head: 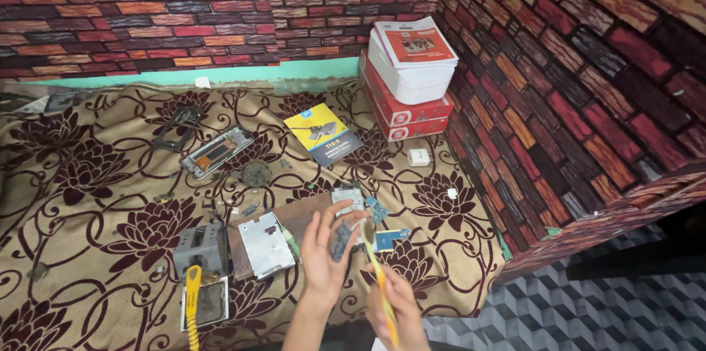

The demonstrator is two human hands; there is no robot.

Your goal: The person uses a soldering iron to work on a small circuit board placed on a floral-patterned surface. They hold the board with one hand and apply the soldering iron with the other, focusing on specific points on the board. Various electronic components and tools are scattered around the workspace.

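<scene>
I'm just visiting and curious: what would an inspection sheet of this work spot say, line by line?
Surface: a table under a brown floral cloth.
Job's things: a small circuit board and a yellow toothbrush, its head up by the board.
Clutter: phone frame, metal plate, grey block, yellow-handled tool, yellow and dark booklet, more small boards, red and white boxes.
Grips: left hand holds the circuit board; right hand holds the toothbrush.
Cables: nothing seen.
Surroundings: brick-pattern walls, dark patterned floor.
</scene>
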